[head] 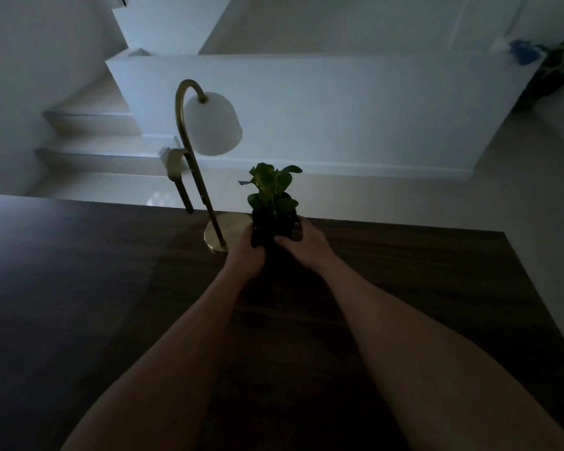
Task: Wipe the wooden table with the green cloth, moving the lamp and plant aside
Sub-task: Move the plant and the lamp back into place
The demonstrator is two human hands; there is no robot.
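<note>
A small green plant [272,187] in a dark pot stands near the far edge of the dark wooden table [404,288]. My left hand [245,252] grips the pot's left side and my right hand [302,244] grips its right side. Just to the left stands a brass lamp [189,151] with a curved neck and a white dome shade, its round base touching the table beside my left hand. The room is dim. No green cloth is in view.
Beyond the table lie a pale floor and white steps [88,151] with a low white wall [306,102]. A leafy plant and a blue object [525,53] sit at the far right. The table's right edge runs diagonally at the right.
</note>
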